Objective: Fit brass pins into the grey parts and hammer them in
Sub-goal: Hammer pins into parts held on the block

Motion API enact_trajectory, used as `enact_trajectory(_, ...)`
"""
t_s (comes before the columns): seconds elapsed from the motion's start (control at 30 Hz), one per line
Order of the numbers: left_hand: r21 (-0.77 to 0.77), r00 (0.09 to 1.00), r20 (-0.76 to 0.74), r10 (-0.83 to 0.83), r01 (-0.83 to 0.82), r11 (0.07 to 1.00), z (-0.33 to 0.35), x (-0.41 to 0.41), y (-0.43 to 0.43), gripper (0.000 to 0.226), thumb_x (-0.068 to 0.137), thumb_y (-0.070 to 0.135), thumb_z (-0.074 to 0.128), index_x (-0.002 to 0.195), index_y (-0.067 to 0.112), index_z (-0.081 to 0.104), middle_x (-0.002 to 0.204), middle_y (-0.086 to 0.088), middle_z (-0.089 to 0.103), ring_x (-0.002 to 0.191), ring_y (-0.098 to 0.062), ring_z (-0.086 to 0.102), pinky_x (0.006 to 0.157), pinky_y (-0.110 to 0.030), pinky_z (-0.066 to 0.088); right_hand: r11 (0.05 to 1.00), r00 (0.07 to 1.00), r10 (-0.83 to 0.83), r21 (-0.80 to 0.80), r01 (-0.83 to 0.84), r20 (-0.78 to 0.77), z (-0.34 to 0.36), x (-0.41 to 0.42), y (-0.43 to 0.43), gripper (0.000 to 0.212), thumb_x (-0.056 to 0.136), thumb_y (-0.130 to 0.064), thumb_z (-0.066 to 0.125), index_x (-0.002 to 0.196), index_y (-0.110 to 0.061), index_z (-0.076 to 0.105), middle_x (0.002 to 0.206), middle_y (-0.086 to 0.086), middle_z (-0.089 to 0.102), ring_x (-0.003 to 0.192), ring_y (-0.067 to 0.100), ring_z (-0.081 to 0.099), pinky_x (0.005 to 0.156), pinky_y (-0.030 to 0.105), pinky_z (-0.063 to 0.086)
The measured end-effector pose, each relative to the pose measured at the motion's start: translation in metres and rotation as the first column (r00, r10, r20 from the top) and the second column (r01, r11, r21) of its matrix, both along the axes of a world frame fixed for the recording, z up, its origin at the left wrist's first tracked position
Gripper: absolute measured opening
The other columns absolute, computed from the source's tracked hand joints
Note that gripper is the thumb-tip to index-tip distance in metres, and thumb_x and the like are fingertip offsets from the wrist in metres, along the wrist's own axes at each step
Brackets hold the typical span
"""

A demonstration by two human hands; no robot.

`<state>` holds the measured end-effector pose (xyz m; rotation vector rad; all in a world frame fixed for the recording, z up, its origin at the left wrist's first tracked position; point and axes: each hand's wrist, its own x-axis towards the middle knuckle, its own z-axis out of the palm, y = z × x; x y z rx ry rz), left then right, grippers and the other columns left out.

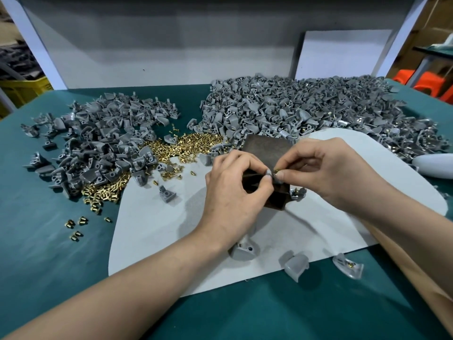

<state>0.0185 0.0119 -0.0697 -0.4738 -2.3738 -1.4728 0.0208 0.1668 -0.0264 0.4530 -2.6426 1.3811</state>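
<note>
Working through the fitting step, by the look of it, and not yet hammering. Pinching a small grey part (268,173) in the curled fingers (259,175) of the left hand (230,190), just above the dark block (264,148) sitting on the white sheet (152,217) near the middle of the desk (49,241). Nipping a brass pin (277,171) between thumb and forefinger of the right hand (326,173), touching the part's right side; impossible to tell whether already entering the hole. Reaching in from the near edge with both forearms, wrists bent inward, knuckles up. Next, probably, calling for lining the pin with the hole, pressing it in, resting the part on the block, then finding a hammer, none plainly showing. Having loose pins (186,146) and a grey heap (98,138) toward the left edge, a larger heap (306,106) toward the far right corner.
</note>
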Motion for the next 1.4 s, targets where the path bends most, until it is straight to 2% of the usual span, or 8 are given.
enact_trajectory(0.17, -0.005, 1.0, 0.019, -0.005, 0.005, 1.0, 0.0, 0.001, 0.0, 0.009, 0.085, 0.018, 0.066, 0.081, 0.024, 0.06, 0.092, 0.019, 0.056, 0.105, -0.008, 0.044, 0.096, -0.042, 0.038, 0.988, 0.988, -0.152, -0.015, 0.151, -0.033, 0.008, 0.009, 0.021, 0.011, 0.076, -0.013, 0.074, 0.08, -0.022, 0.071, 0.065, -0.006, 0.07, 0.058, 0.0, 0.064, 0.058, 0.008, 0.048)
enact_trajectory(0.3, 0.004, 0.999, 0.04, 0.003, -0.003, 1.0, 0.0, 0.001, 0.0, 0.008, 0.085, 0.019, 0.065, 0.083, 0.025, 0.06, 0.091, 0.02, 0.056, 0.105, -0.005, 0.043, 0.097, -0.042, 0.038, 0.659, 0.858, -0.512, 0.656, 0.367, 0.034, 0.009, 0.008, 0.055, 0.035, 0.071, -0.056, 0.071, 0.082, -0.024, 0.06, 0.071, -0.002, 0.065, 0.063, 0.01, 0.057, 0.051, 0.026, 0.039)
enact_trajectory(0.4, 0.002, 0.999, 0.053, 0.0, 0.0, 1.0, 0.001, 0.001, 0.0, 0.01, 0.085, 0.019, 0.065, 0.085, 0.027, 0.059, 0.091, 0.022, 0.054, 0.105, -0.004, 0.042, 0.097, -0.041, 0.038, 0.568, 0.806, -0.584, 0.757, 0.324, 0.094, 0.0, 0.01, 0.06, 0.038, 0.067, -0.057, 0.073, 0.078, -0.025, 0.056, 0.077, 0.002, 0.061, 0.071, 0.018, 0.054, 0.055, 0.03, 0.037)
enact_trajectory(0.63, -0.014, 0.999, 0.039, 0.005, -0.005, 1.0, 0.0, 0.0, 0.0, 0.012, 0.085, 0.021, 0.064, 0.081, 0.03, 0.058, 0.094, 0.02, 0.055, 0.105, -0.005, 0.043, 0.097, -0.041, 0.038, 0.937, 0.74, -0.329, 0.104, 0.335, 0.586, 0.012, 0.011, 0.073, 0.021, 0.085, -0.008, 0.061, 0.086, 0.013, 0.059, 0.047, 0.012, 0.052, 0.034, 0.017, 0.043, 0.033, 0.019, 0.037)
enact_trajectory(0.83, 0.065, 0.996, 0.065, 0.069, -0.073, 0.995, -0.006, -0.007, -0.001, 0.011, 0.084, 0.021, 0.065, 0.08, 0.028, 0.058, 0.094, 0.021, 0.054, 0.102, 0.002, 0.043, 0.093, -0.029, 0.035, 0.839, 0.848, -0.175, -0.374, 0.394, 0.501, 0.016, 0.017, 0.073, 0.03, 0.092, -0.028, 0.049, 0.099, -0.001, 0.062, 0.051, 0.007, 0.049, 0.032, 0.018, 0.038, 0.03, 0.023, 0.031)
enact_trajectory(0.97, 0.073, 0.996, 0.07, 0.06, -0.066, 0.995, -0.007, -0.009, -0.001, 0.014, 0.084, 0.017, 0.067, 0.079, 0.027, 0.059, 0.095, 0.019, 0.054, 0.104, -0.003, 0.045, 0.088, -0.02, 0.035, 0.749, 0.852, 0.183, -0.631, 0.202, 0.49, 0.04, 0.023, 0.064, 0.041, 0.076, -0.035, 0.054, 0.107, -0.014, 0.071, 0.045, 0.003, 0.033, 0.035, 0.015, 0.03, 0.033, 0.022, 0.032)
enact_trajectory(1.23, 0.099, 0.998, 0.056, 0.019, -0.025, 0.995, -0.008, -0.011, -0.003, 0.015, 0.083, 0.013, 0.069, 0.079, 0.025, 0.061, 0.094, 0.015, 0.055, 0.105, -0.014, 0.049, 0.092, -0.03, 0.039, 0.966, 0.933, 0.037, -0.252, 0.058, 0.358, 0.061, 0.05, 0.039, 0.039, 0.063, -0.027, 0.075, 0.099, -0.04, 0.073, 0.058, 0.006, 0.058, 0.033, 0.02, 0.046, 0.036, 0.021, 0.039)
enact_trajectory(1.4, 0.11, 0.995, 0.092, 0.024, -0.034, 0.993, -0.008, -0.01, -0.003, 0.016, 0.084, 0.016, 0.068, 0.077, 0.029, 0.061, 0.095, 0.021, 0.053, 0.105, -0.009, 0.047, 0.09, -0.027, 0.039, 0.967, 0.98, -0.2, 0.167, 0.195, 0.012, 0.061, 0.056, 0.031, 0.064, 0.08, -0.013, 0.068, 0.116, -0.062, 0.051, 0.08, -0.014, 0.062, 0.04, 0.02, 0.062, 0.043, 0.027, 0.05)
